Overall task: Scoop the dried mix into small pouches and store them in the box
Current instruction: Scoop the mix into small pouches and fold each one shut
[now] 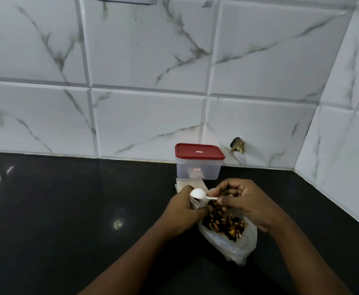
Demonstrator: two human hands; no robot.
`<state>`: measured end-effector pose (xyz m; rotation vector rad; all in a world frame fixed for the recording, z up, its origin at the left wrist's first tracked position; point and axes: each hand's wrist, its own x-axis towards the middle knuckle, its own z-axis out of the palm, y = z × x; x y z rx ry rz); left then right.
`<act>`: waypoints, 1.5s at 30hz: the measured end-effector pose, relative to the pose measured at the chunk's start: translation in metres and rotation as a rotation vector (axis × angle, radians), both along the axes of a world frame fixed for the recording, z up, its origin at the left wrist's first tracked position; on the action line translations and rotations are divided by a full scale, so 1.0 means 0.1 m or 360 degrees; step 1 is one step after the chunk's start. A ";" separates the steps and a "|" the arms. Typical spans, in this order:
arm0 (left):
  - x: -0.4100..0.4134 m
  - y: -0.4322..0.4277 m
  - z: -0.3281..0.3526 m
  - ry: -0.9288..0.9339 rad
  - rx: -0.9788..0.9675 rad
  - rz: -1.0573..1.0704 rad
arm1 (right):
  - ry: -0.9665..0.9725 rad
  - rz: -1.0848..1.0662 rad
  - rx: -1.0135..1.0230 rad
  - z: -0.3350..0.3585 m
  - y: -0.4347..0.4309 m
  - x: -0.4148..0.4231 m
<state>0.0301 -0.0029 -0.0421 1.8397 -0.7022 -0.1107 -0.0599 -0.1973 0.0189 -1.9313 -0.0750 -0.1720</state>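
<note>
My right grip (246,202) pinches the spoon (198,193) handle, bowl over the pouch (194,202) held in my left grip (184,211). Dried mix (223,223) in open bag (238,245) on table (68,209). Box (197,169) lidded, behind.

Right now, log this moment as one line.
left hand: holds pouch | right hand: holds spoon at pouch mouth | mix: in bag | box: lid on
</note>
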 end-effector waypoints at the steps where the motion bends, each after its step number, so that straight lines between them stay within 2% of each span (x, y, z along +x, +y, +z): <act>1: 0.00 0.00 0.01 0.0018 -0.0005 -0.0013 | -0.0028 -0.0037 0.0039 0.02 0.00 0.00; 4: 0.00 0.01 0.02 0.0032 0.0016 -0.0007 | -0.0164 -0.0226 0.0037 0.11 -0.09 -0.05; 6: 0.01 0.01 0.02 0.0043 0.0030 0.0005 | -0.0207 -0.0384 -0.0249 0.16 -0.21 -0.08; 9: 0.01 0.00 0.01 0.0046 0.0042 0.0023 | -0.0108 -0.0498 -0.0823 0.15 -0.31 -0.08; 14: 0.00 0.00 0.03 0.0011 0.0067 0.0014 | 0.0113 -0.0412 -0.1171 0.03 -0.24 -0.01; 37: 0.00 0.01 0.00 -0.0002 0.0059 0.0007 | 0.0108 -0.0408 -0.1166 0.05 -0.28 -0.02; 42: 0.00 0.00 0.02 -0.0017 0.0076 -0.0004 | 0.0187 -0.0368 -0.1290 0.03 -0.28 -0.03; 45: 0.00 0.00 0.02 -0.0010 0.0069 -0.0008 | 0.0179 -0.0380 -0.1187 0.06 -0.30 -0.02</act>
